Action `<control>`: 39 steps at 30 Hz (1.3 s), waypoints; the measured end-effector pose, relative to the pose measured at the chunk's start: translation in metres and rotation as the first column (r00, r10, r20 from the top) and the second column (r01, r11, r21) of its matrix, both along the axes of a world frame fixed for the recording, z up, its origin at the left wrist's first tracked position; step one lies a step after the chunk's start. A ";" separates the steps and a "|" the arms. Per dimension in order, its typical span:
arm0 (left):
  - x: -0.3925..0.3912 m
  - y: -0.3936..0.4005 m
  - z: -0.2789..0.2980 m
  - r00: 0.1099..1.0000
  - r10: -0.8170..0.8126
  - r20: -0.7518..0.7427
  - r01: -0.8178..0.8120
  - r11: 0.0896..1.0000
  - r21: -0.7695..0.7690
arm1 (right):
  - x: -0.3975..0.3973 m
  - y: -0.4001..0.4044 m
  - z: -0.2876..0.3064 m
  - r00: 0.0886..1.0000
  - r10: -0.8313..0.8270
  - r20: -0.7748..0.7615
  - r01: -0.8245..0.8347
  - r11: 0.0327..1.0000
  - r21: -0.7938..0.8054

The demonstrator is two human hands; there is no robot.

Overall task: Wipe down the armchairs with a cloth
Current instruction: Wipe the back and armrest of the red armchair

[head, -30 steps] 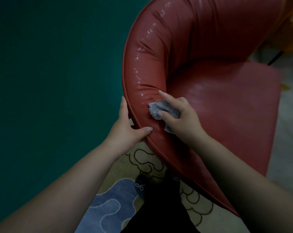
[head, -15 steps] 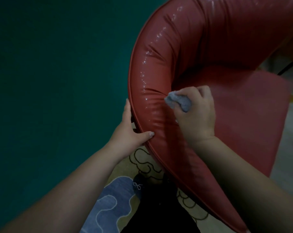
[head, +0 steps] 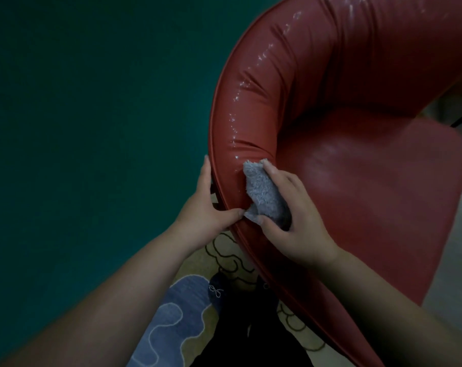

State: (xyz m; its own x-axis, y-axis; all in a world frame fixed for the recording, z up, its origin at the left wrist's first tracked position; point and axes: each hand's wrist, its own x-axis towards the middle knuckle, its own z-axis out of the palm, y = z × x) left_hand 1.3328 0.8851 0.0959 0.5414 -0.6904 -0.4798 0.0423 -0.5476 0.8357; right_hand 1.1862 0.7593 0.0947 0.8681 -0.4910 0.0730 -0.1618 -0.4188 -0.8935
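The red armchair (head: pixel 357 168) fills the frame from twelve to four o'clock, its padded rim curving away toward twelve. The left hand (head: pixel 206 207) clasps the rim's outer edge. Just beside it, the right hand (head: pixel 296 223) pinches the grey cloth (head: pixel 264 194) against the rim, its long axis pointing toward eleven.

**Glossy red upholstery, fuzzy grey cloth, matt rug**

Armchair (head: pixel 357 181): red leather-like covering, smooth and glossy, wet-looking glints strung along the arm's curved top from 12 to 9 o'clock of the seat, a few creases. Seat pad duller, soft sheen only. Cloth (head: pixel 264 197): grey, fluffy terry-like pile, matt, pressed on the arm by the right hand (head: pixel 298 221). Rug (head: pixel 177 313) at 6 o'clock: matt woven pile, blue and beige with dark outlines. Wall (head: pixel 92 128) at 9 o'clock: flat dark green, matt.
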 end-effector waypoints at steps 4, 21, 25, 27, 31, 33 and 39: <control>0.000 0.001 0.001 1.000 0.008 0.001 -0.008 1.000 0.015 | -0.001 -0.010 -0.002 0.994 0.024 -0.103 -0.027 0.999 -0.032; -0.001 -0.001 0.001 0.997 0.032 -0.067 -0.034 0.999 -0.017 | 0.028 -0.033 0.002 0.980 -0.200 -0.023 0.201 0.979 0.025; -0.001 -0.002 0.003 0.999 0.017 -0.034 -0.018 1.000 -0.017 | 0.044 -0.017 -0.002 0.998 -0.046 -0.053 0.045 0.999 -0.013; 0.000 -0.002 0.003 0.999 0.017 -0.052 -0.018 1.000 -0.010 | 0.045 -0.019 -0.011 0.998 -0.021 -0.063 0.017 0.997 -0.069; 0.000 0.000 0.003 0.997 0.017 -0.078 -0.019 1.000 -0.023 | 0.029 -0.051 -0.019 0.969 -0.212 -0.126 0.203 0.976 -0.082; -0.001 -0.001 0.003 0.997 0.021 -0.071 -0.023 0.999 -0.025 | 0.029 -0.056 -0.017 0.964 -0.251 -0.089 0.246 0.967 -0.066; -0.002 -0.004 0.004 0.997 0.028 -0.075 -0.031 0.999 -0.039 | 0.059 -0.035 -0.006 0.998 -0.042 -0.042 0.037 0.993 -0.112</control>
State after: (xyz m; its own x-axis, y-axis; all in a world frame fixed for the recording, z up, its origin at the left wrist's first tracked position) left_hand 1.3312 0.8815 0.1000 0.5256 -0.6944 -0.4914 0.1204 -0.5111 0.8511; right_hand 1.2456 0.7242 0.0892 0.8518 -0.5158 0.0914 -0.2181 -0.5079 -0.8333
